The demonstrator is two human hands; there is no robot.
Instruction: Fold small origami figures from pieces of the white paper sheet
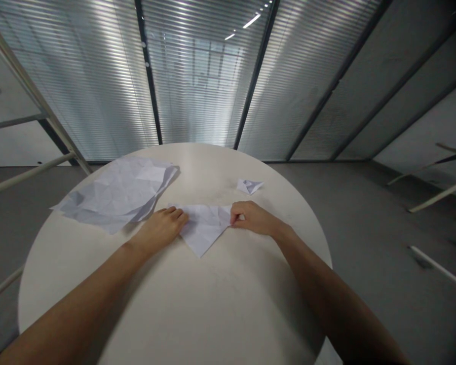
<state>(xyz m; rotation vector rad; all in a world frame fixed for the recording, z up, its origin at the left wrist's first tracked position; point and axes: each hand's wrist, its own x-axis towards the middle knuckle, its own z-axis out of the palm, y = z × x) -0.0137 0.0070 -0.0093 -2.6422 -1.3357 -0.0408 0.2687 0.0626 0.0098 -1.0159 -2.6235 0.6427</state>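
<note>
A white sheet of paper folded into a triangle (pixel 203 230) lies on the round table, its point toward me. My left hand (pixel 167 223) rests over its left corner, fingers curled onto the paper and the thumb hidden. At the opposite corner, my right hand (pixel 253 215) pinches the paper's edge between thumb and fingers. Just beyond my right hand sits a small folded paper piece (pixel 250 186). Several crumpled, creased paper sheets (pixel 117 190) are spread in a loose pile beyond my left hand.
The white round table (pixel 220 314) fills the middle of the view. Pale metal frame bars (pixel 30 175) stand at the left, and chair legs (pixel 441 195) show at the right. Window blinds (pixel 197 76) are behind the table. A white corner of something (pixel 329 353) shows at the bottom right.
</note>
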